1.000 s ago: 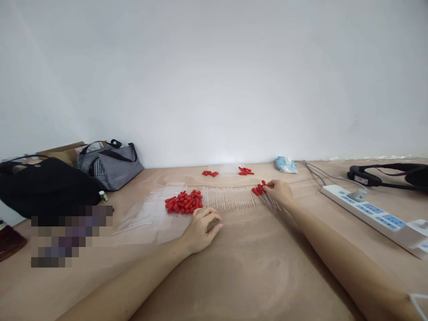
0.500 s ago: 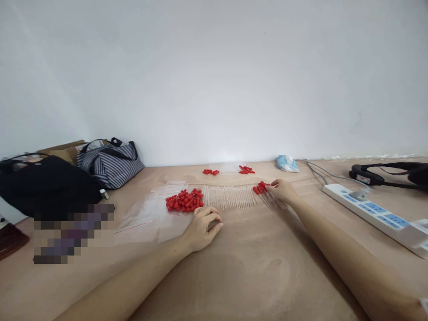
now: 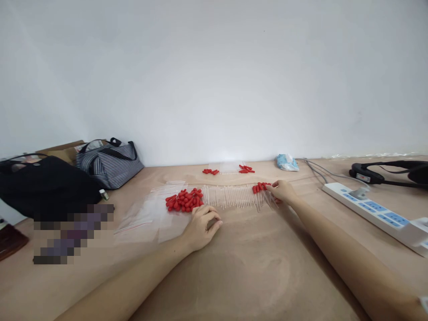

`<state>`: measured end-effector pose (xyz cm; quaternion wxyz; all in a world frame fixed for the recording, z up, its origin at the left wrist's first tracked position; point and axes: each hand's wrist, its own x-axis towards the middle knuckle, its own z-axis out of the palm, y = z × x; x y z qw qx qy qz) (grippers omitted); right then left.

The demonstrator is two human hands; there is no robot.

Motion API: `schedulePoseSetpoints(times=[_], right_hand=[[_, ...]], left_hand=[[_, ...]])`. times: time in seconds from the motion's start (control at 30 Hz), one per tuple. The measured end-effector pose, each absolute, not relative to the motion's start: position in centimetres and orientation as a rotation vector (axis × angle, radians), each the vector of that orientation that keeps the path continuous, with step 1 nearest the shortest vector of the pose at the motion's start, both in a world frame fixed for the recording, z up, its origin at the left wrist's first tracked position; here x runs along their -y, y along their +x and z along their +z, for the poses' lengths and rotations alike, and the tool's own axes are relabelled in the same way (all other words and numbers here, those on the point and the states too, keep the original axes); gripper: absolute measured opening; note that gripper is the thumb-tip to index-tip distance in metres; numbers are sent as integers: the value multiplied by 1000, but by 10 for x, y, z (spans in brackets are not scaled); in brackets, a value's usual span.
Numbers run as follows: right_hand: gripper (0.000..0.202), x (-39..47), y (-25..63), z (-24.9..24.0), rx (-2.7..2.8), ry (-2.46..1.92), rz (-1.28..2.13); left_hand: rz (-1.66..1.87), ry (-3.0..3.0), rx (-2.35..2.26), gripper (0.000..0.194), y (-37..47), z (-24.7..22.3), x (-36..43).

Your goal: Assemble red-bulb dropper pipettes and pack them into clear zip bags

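Under right fingertips (image 3: 269, 187): red bulbs (image 3: 260, 187)

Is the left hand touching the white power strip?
No, the left hand is beside the pile of red pieces, while the power strip lies far to the right.

Cannot see whole the black headset (image 3: 368, 174), power strip (image 3: 368, 206), black bag (image 3: 50, 185) or dark red object (image 3: 12, 241), cut off by the edges. Cannot identify the pixelated item (image 3: 73, 234), nor count the thin clear sticks (image 3: 262, 202) partly hidden by the right hand (image 3: 282, 192).
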<state>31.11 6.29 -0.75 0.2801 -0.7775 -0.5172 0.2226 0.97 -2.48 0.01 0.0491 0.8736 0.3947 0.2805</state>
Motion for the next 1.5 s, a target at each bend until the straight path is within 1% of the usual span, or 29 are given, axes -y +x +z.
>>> schedulePoseSetpoints(times=[0.07, 0.13, 0.23, 0.37, 0.5, 0.73, 0.93, 1.03, 1.13, 1.2, 1.27, 1.37, 1.5], right_hand=[[38, -63, 313, -5, 1421, -2122, 499], [37, -62, 314, -2, 1461, -2159, 301], [31, -58, 306, 3, 1520, -2130, 88], [24, -50, 279, 4, 1719, -2043, 82], [22, -43, 257, 0, 1884, -2030, 90], [21, -40, 252, 0, 1885, -2151, 105], [21, -38, 250, 4, 1893, -2206, 94], [21, -37, 249, 7, 1905, -2238, 92], [21, -35, 247, 11, 1920, -2267, 97], [22, -35, 246, 13, 1928, -2278, 103], [24, -37, 245, 14, 1925, -2286, 106], [26, -41, 241, 12, 1910, -2298, 102], [29, -47, 237, 8, 1914, -2289, 92]], left_hand=[[889, 2665, -1355, 10, 8, 2, 23], [915, 2674, -1557, 12, 5, 7, 17], [891, 2693, -1850, 14, -1, 18, 2], [688, 2660, -2072, 23, -5, 31, -24], [535, 2585, -2154, 30, -3, 32, -42], [510, 2601, -2194, 16, 0, 28, -47], [519, 2617, -2240, 13, 1, 41, -41], [607, 2649, -2157, 9, 4, 49, -29], [728, 2713, -1789, 5, 7, 47, -8], [719, 2769, -1516, 12, 7, 38, 7], [679, 2765, -1335, 20, 5, 26, 19], [685, 2696, -1211, 25, 2, 10, 28], [738, 2608, -1163, 17, 2, 3, 26]])
